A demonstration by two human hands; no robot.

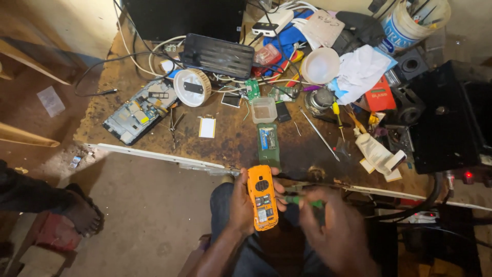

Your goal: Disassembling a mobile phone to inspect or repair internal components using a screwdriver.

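Near edge, centre: the left hand (241, 202) holds an opened handset (262, 204) upright, just before the worktop (230, 149) edge.
Right of handset: the right hand (335, 231) holds a screwdriver (302, 201), its tip touching the handset's side.
Behind handset: a battery pack (268, 143) lies on the worktop, with a small square tub (264, 109) behind it.
Worktop, left: a bare circuit board (139, 112) lies beside a round disc (191, 87); tweezers (174, 125) lie between the board and a small card (207, 127).
Worktop, rear: a flat slab (218, 55) rests on cables.
Worktop, right: a bowl (320, 65) stands left of a crumpled cloth (361, 72); a bucket (410, 20) stands behind the cloth.
Floor, left: another person's foot (82, 213) rests well apart from the hands.
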